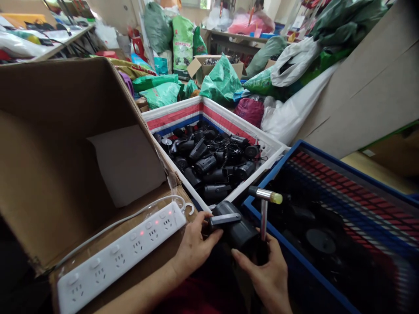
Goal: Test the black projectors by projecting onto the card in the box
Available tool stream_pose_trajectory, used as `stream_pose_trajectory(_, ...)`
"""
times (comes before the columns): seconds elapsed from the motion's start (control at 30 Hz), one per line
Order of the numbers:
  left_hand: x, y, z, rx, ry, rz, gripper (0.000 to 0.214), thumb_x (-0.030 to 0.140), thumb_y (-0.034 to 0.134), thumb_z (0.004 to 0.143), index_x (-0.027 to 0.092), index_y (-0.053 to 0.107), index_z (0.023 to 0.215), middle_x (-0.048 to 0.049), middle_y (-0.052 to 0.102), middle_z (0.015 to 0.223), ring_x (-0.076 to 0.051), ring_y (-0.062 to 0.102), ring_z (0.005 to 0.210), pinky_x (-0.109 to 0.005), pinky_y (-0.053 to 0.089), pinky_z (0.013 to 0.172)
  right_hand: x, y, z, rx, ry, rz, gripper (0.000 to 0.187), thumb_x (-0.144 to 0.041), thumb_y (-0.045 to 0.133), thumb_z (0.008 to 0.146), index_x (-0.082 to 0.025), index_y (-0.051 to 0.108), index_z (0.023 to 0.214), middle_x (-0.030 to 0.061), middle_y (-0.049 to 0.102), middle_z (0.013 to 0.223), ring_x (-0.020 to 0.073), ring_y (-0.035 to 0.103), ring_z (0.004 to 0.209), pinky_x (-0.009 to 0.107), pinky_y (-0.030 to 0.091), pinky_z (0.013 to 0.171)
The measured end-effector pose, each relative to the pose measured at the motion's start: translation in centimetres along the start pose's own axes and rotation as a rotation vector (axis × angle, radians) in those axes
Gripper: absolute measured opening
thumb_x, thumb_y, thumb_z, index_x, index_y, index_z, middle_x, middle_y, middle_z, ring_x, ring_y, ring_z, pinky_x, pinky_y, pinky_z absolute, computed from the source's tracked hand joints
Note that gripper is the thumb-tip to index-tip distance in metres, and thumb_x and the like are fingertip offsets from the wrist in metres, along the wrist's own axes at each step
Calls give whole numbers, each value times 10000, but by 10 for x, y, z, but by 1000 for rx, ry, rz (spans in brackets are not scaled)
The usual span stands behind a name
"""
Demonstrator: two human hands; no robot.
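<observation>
Black camera body (pixel 235 229) sits near centre, gripped firmly in the left hand (pixel 193 246), while the right hand (pixel 263 274) closes narrowly around a small hammer (pixel 263 213), just beside it. Loose cameras (pixel 206 165) fill a white basket (pixel 229 117) farther off.

cream wall (pixel 113 13) | far window (pixel 195 3) | left workbench (pixel 65 41) | rear table (pixel 229 35)
</observation>
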State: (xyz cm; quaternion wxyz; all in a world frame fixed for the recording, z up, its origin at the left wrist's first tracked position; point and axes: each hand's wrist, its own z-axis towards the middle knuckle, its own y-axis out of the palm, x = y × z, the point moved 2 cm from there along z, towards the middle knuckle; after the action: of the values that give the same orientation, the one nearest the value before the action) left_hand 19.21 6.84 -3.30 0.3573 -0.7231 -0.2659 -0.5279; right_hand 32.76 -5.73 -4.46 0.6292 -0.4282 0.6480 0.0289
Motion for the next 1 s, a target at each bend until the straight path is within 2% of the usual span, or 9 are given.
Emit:
stream_pose_trajectory(0.13,-1,-1,1,-56,-53,35,453,295,616,790,210,492,1217,-28,668,843,-210,628,743,-296,468,658,4,-3,4,-13,7,-12,701,-540,774,509,-196,544,1075,75,682,956,290,653,898,380,549,756)
stream_pose_trajectory(0.23,-2,-2,3,-100,-79,74,551,316,601,801,203,440,1316,-31,670,833,-215,618,721,-315,464,670,1,-4,5,-7,17,-15,701,-545,782,479,-192,560,1044,75,692,921,300,657,880,374,552,715)
stream_pose_trajectory(0.37,1,-3,5,-114,-63,61,496,313,596,808,182,497,1276,-44,674,871,-227,613,800,-328,459,751,-6,-3,3,-2,26,-19,669,-602,734,539,-208,546,1045,63,678,911,288,651,876,383,541,750)
stream_pose_trajectory(0.6,4,-3,7,-150,-25,22,279,290,572,826,198,614,1085,-31,686,897,-211,614,795,-302,471,736,4,-4,9,-72,55,-55,678,-593,745,524,-195,544,1036,81,689,909,303,655,886,397,544,750)
stream_pose_trajectory(0.7,1,-2,5,-133,-41,18,365,271,587,799,190,579,1156,-41,676,880,-221,612,777,-314,480,708,7,-3,10,-45,27,-42,738,-586,754,501,-185,533,1080,100,691,959,317,654,919,401,545,757)
stream_pose_trajectory(0.83,1,-1,4,-103,-55,-41,537,248,600,765,182,459,1278,-65,661,1010,-237,612,907,-335,486,797,4,0,6,21,-62,-59,802,-559,772,485,-172,514,1138,120,679,1018,314,651,936,389,547,753)
stream_pose_trajectory(1.0,12,4,5,-33,-168,-37,813,388,769,607,154,409,1297,-109,637,1066,-288,605,965,-404,469,874,3,7,-3,77,-135,-82,834,-611,734,540,-145,499,1191,146,674,1018,309,659,914,378,546,719)
